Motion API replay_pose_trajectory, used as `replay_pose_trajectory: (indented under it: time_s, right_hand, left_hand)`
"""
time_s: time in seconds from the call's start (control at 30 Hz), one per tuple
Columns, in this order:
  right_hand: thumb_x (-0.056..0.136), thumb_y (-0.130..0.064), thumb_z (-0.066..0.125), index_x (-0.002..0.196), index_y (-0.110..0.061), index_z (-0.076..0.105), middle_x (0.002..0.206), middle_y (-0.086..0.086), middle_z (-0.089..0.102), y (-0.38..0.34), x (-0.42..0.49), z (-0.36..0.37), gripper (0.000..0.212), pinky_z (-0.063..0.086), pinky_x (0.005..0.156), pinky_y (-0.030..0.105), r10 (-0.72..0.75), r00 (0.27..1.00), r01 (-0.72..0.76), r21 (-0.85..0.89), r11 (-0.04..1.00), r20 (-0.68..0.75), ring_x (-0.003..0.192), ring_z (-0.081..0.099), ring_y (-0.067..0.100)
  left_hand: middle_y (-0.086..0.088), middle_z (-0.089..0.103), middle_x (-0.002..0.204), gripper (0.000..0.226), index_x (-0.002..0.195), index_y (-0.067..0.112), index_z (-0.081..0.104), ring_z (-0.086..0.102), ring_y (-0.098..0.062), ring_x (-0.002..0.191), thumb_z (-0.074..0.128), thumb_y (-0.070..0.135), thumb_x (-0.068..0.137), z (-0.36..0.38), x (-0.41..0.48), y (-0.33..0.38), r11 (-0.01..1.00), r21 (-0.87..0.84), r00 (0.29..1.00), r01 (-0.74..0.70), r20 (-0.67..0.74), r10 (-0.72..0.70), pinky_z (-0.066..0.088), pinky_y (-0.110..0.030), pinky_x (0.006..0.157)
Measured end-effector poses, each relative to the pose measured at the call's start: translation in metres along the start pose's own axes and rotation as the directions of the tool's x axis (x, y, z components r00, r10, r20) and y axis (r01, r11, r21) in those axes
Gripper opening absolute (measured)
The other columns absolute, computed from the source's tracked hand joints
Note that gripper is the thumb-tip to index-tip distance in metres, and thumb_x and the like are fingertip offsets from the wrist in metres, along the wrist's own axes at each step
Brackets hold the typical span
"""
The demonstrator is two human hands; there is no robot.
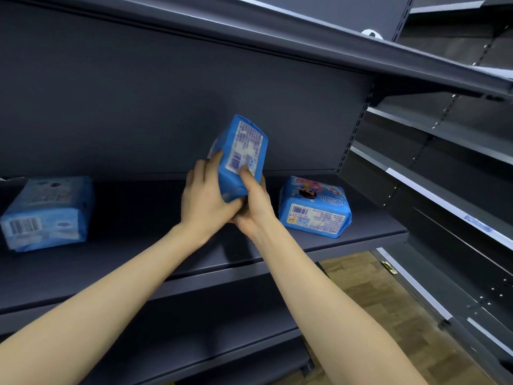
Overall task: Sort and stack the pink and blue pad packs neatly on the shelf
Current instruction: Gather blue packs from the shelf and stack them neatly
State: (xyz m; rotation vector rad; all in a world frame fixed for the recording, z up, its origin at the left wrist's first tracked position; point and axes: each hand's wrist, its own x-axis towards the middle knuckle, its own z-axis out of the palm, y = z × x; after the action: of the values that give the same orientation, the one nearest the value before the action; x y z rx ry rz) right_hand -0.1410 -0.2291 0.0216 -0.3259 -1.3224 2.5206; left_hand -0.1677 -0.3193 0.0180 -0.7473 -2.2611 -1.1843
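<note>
Blue plastic pad pack (238,157) held on end above the dark grey metal shelf (166,245), long axis near vertical. Left hand (204,198) and right hand (254,201) both clamp its lower end. Flat blue-and-pink pack (315,207) lies just right of it, right hand nearer.

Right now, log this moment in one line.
left hand, right hand: both grip held pack | held pack: blue, tilted above shelf | left pack: blue, on shelf | right pack: blue-pink, on shelf
</note>
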Motion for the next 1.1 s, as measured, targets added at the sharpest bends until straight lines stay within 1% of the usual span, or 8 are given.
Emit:
replay_pose_trajectory:
  time_s: [0.1, 0.3, 0.6, 0.73, 0.83, 0.93, 1.0, 1.1]
  right_hand:
    - [0.091, -0.030, 0.056, 0.132, -0.016, 0.048, 0.107, 0.009, 0.065, -0.001, 0.005, -0.008, 0.044, 0.057, 0.061, 0.035, 0.041, 0.999, -0.038, 0.153, 0.987, -0.015, 0.088, 0.066, 0.023]
    - [0.090, -0.029, 0.051, 0.128, -0.006, 0.052, 0.099, 0.013, 0.066, 0.007, 0.014, -0.019, 0.044, 0.053, 0.080, 0.039, 0.012, 1.000, -0.021, 0.369, 0.929, 0.025, 0.088, 0.064, 0.025]
    - [0.089, -0.029, 0.046, 0.107, -0.007, 0.061, 0.083, 0.014, 0.070, 0.016, 0.018, -0.023, 0.033, 0.057, 0.061, 0.034, 0.083, 0.996, -0.093, 0.468, 0.879, 0.042, 0.071, 0.068, 0.025]
    - [0.076, -0.030, 0.051, 0.112, -0.011, 0.059, 0.095, 0.016, 0.067, 0.010, 0.022, -0.026, 0.042, 0.051, 0.077, 0.045, 0.210, 0.977, -0.205, 0.346, 0.915, 0.024, 0.089, 0.063, 0.031]
    - [0.074, -0.029, 0.051, 0.108, -0.013, 0.059, 0.101, 0.016, 0.066, 0.004, 0.027, -0.029, 0.039, 0.043, 0.090, 0.049, 0.272, 0.962, -0.264, 0.254, 0.930, 0.006, 0.096, 0.059, 0.034]
    - [0.065, -0.025, 0.055, 0.109, -0.014, 0.059, 0.112, 0.015, 0.064, 0.000, 0.034, -0.031, 0.046, 0.037, 0.100, 0.054, 0.295, 0.955, -0.296, 0.201, 0.934, 0.035, 0.104, 0.057, 0.036]
    - [0.063, -0.024, 0.055, 0.106, -0.013, 0.059, 0.108, 0.014, 0.066, -0.001, 0.038, -0.030, 0.044, 0.035, 0.101, 0.058, 0.304, 0.951, -0.309, 0.147, 0.940, 0.055, 0.103, 0.058, 0.036]
    - [0.063, -0.021, 0.054, 0.103, -0.011, 0.059, 0.099, 0.014, 0.068, 0.002, 0.040, -0.025, 0.041, 0.040, 0.095, 0.055, 0.338, 0.937, -0.345, 0.087, 0.935, 0.085, 0.096, 0.060, 0.034]
  left_hand:
    - [-0.015, 0.052, 0.123, 0.080, 0.139, 0.008, 0.040, 0.052, -0.035, 0.108, 0.078, 0.022, 0.070, 0.005, -0.004, -0.001, 0.998, 0.034, 0.998, -0.062, -0.001, 0.062, 0.045, -0.043, 0.084]
    - [-0.018, 0.061, 0.116, 0.069, 0.128, 0.000, 0.050, 0.059, -0.042, 0.097, 0.074, 0.018, 0.066, 0.007, -0.013, -0.005, 0.966, 0.078, 0.968, -0.246, 0.067, 0.241, 0.049, -0.045, 0.082]
    - [-0.013, 0.065, 0.112, 0.056, 0.120, 0.001, 0.056, 0.062, -0.035, 0.097, 0.049, 0.032, 0.075, 0.003, -0.014, -0.009, 0.954, 0.020, 0.949, -0.300, 0.110, 0.296, 0.050, -0.040, 0.080]
    - [-0.004, 0.062, 0.112, 0.055, 0.121, 0.008, 0.056, 0.061, -0.016, 0.097, 0.048, 0.036, 0.075, -0.007, -0.005, -0.017, 0.971, -0.132, 0.972, -0.201, 0.092, 0.214, 0.051, -0.028, 0.078]
    - [0.003, 0.053, 0.108, 0.060, 0.120, 0.008, 0.057, 0.058, -0.012, 0.094, 0.049, 0.041, 0.070, -0.022, 0.009, -0.032, 0.984, -0.144, 0.995, -0.101, 0.001, 0.102, 0.048, -0.023, 0.072]
    - [0.005, 0.045, 0.111, 0.071, 0.123, 0.007, 0.054, 0.049, 0.000, 0.096, 0.054, 0.046, 0.063, -0.040, 0.018, -0.048, 0.985, -0.168, 0.998, -0.040, -0.050, 0.032, 0.041, -0.007, 0.072]
    - [0.004, 0.042, 0.119, 0.082, 0.131, 0.011, 0.048, 0.045, 0.000, 0.105, 0.059, 0.048, 0.059, -0.052, 0.022, -0.055, 0.984, -0.176, 0.999, 0.032, -0.006, -0.033, 0.039, -0.009, 0.079]
    - [0.000, 0.040, 0.137, 0.094, 0.142, 0.019, 0.034, 0.042, -0.008, 0.120, 0.069, 0.041, 0.056, -0.070, 0.029, -0.067, 0.972, -0.156, 0.975, 0.177, 0.162, -0.152, 0.036, -0.024, 0.097]
